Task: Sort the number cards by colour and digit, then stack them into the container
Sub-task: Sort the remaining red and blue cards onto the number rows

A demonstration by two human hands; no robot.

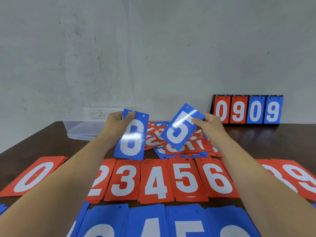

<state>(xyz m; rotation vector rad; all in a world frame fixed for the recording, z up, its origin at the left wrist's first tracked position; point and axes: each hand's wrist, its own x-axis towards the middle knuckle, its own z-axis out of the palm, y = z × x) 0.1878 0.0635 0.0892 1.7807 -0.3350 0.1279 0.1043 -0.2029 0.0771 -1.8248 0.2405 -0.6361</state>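
At the far left, the clear container (82, 129) sits on the dark table (42, 144), and nearer me a red 0 pile (34, 177) lies flat. My left hand (116, 124) grips the top of a blue 6 card (131, 137), thumb across its front, holding it up off the table. In the middle, beyond it, lies the unsorted heap (184, 147) of red and blue cards. My right hand (210, 125) pinches the top corner of a blue 5 card (181, 129), tilted above that heap. Under my arms lies the red row (155, 180), with the blue row (148, 219) nearest me. Far right, a scoreboard (246, 110) stands by the wall, reading 0909.
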